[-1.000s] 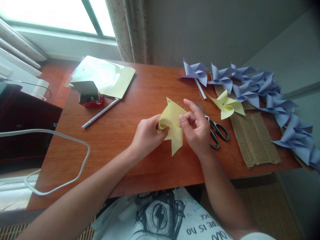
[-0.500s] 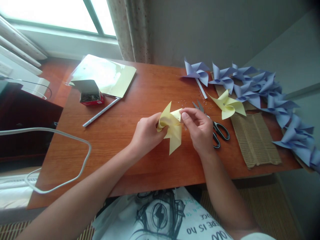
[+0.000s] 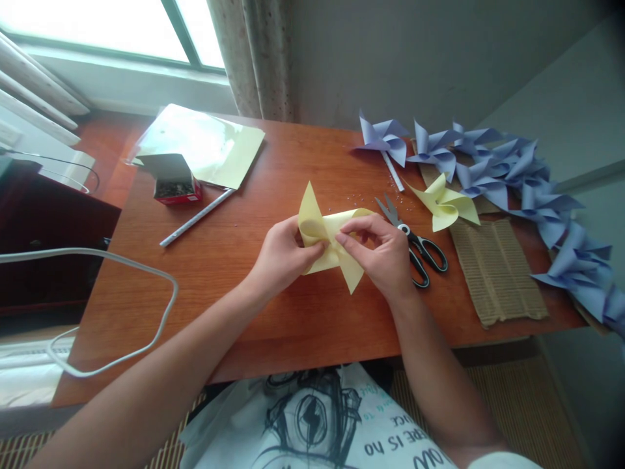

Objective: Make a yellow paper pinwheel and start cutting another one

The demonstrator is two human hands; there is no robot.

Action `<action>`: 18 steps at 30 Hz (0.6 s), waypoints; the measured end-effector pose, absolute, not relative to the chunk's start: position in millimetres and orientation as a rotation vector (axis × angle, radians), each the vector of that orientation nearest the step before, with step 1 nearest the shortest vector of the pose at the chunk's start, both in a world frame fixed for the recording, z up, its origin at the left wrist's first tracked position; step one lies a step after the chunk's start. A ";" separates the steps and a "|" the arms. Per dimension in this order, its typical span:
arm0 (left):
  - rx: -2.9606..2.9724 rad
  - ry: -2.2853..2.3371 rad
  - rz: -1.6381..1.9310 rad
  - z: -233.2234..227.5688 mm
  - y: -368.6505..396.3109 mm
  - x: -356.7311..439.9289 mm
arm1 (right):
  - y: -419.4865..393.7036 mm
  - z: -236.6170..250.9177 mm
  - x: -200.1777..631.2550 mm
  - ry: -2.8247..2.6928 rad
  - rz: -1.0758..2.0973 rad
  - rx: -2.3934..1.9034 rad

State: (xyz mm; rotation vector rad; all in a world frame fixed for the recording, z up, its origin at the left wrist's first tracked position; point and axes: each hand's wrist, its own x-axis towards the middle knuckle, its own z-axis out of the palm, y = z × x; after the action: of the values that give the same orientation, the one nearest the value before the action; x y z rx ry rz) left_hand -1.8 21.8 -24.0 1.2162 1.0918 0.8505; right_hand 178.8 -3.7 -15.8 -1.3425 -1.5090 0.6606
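Observation:
A yellow paper pinwheel is held above the table between my two hands. My left hand grips its left side, the thumb pressed near the centre where the folded points meet. My right hand is closed at the centre from the right, thumb and index fingertips together by the middle; whether a pin is between them is too small to tell. One pointed blade stands up and another points down. Just right of my right hand lie black-handled scissors, blades slightly apart.
A finished yellow pinwheel and several blue-purple pinwheels lie on the right, beside corrugated cardboard. On the left are a red box, a rolled paper stick, yellow sheets and a white cable.
The pinwheel has turned in my left hand. My right fingers moved from the blade tip at the right to the centre, bringing that blade's tip inward.

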 end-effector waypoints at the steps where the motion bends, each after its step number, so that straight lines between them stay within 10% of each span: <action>1: 1.184 1.082 0.849 -23.2 21.9 -1.9 | -3.7 -15.5 178.7 -1.517 0.658 -1.340; 18: 0.963 1.022 0.874 -13.1 19.8 0.5 | -3.8 -10.3 176.6 -1.644 0.578 -1.314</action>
State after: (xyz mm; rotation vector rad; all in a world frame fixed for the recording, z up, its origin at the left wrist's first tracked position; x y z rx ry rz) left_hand 0.5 19.8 -13.1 0.9627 1.0220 0.8739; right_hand 176.6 -3.8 -10.3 -1.3144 -1.6436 0.5778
